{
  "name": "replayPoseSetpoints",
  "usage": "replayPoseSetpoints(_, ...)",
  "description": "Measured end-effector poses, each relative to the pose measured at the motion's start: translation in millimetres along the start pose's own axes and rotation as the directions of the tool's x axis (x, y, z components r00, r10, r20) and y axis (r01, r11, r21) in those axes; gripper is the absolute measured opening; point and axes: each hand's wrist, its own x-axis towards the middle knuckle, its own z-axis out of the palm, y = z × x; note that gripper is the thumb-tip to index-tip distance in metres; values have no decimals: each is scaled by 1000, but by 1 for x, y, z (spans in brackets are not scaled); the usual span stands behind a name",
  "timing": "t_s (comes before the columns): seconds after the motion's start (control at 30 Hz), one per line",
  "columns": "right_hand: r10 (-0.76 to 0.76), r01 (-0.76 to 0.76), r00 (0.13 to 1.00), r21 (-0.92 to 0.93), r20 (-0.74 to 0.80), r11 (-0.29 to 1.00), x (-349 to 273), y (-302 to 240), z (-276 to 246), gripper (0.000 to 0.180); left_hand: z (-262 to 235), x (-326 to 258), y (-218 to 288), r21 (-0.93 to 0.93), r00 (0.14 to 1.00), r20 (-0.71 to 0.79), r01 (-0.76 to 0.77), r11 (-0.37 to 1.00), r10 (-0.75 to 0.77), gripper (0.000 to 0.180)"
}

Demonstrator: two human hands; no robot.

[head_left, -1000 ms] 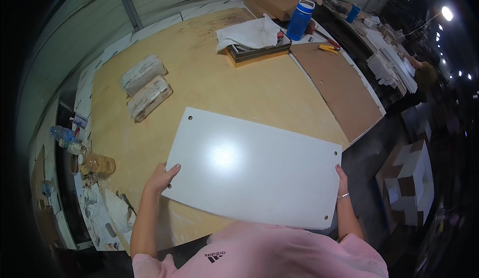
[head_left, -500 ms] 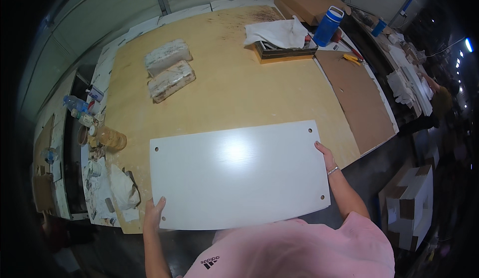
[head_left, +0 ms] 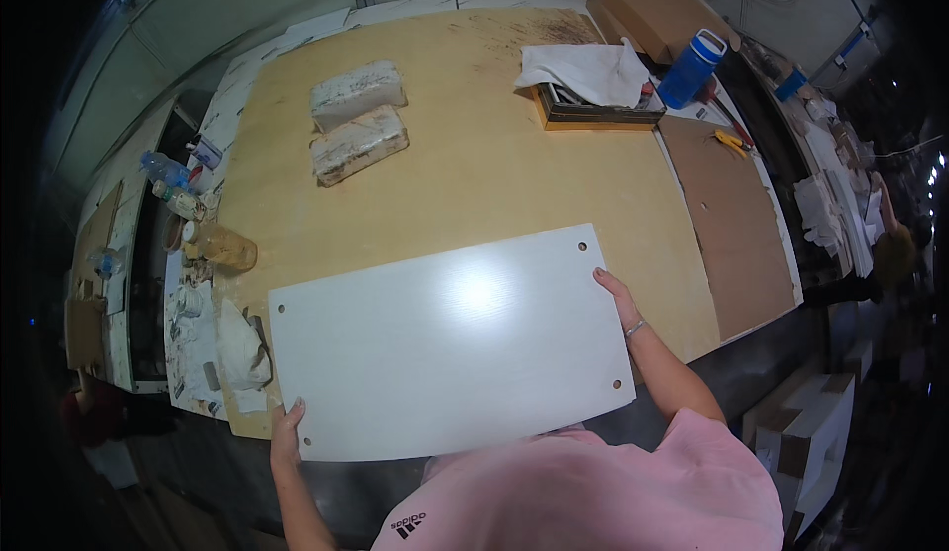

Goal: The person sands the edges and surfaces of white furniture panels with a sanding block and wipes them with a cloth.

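Observation:
A large white rectangular panel (head_left: 445, 353) with a round hole near each corner is between my two hands, tilted slightly so its right end sits farther away. My left hand (head_left: 286, 433) grips its left edge near the lower corner, thumb on top. At the right edge, close to the upper corner, my right hand (head_left: 618, 299) holds it the same way, with fingers hidden underneath. The panel lies over the near part of a yellowish worktable (head_left: 474, 180), and its near edge reaches my body. Light glares on its glossy face.
Two wrapped blocks (head_left: 361, 121) stand toward the back left. A box with a white cloth (head_left: 583, 72), a blue bottle (head_left: 692, 69) and yellow-handled pliers (head_left: 732, 143) are at the back right. Along the left edge sit a jar of amber liquid (head_left: 225, 247) and a crumpled cloth (head_left: 242, 348).
The panel has shifted a little left and turned counterclockwise, its right end rising in view, with both hands still on it. The view itself has moved slightly too.

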Motion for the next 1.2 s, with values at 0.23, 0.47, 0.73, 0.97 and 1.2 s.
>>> replayPoseSetpoints(0.23, -5, 4, 999, 21, 50, 1000, -2, 6, -10, 50, -6, 11, -3, 92, 998, -26, 63, 994, -61, 83)
replayPoseSetpoints(0.47, -174, 178, 978, -23, 116, 984, -4, 29, -28, 54, -4, 19, 5, 87, 998, -3, 61, 994, -61, 82)
replayPoseSetpoints(0.73, -135, 136, 989, -2, 67, 991, -34, 30, -13, 57, -16, 23, 4, 195, 995, 74, -81, 977, 68, 58)
replayPoseSetpoints(0.97, -428, 405, 904, -295, -14, 865, -134, 70, -17, 61, -10, -22, -36, 27, 950, 60, -308, 951, 306, 38)
replayPoseSetpoints(1.2, -603, 458, 787, -535, -126, 710, -156, 99, -5, 53, 13, -22, -85, -347, 864, -297, -494, 797, 406, 38)
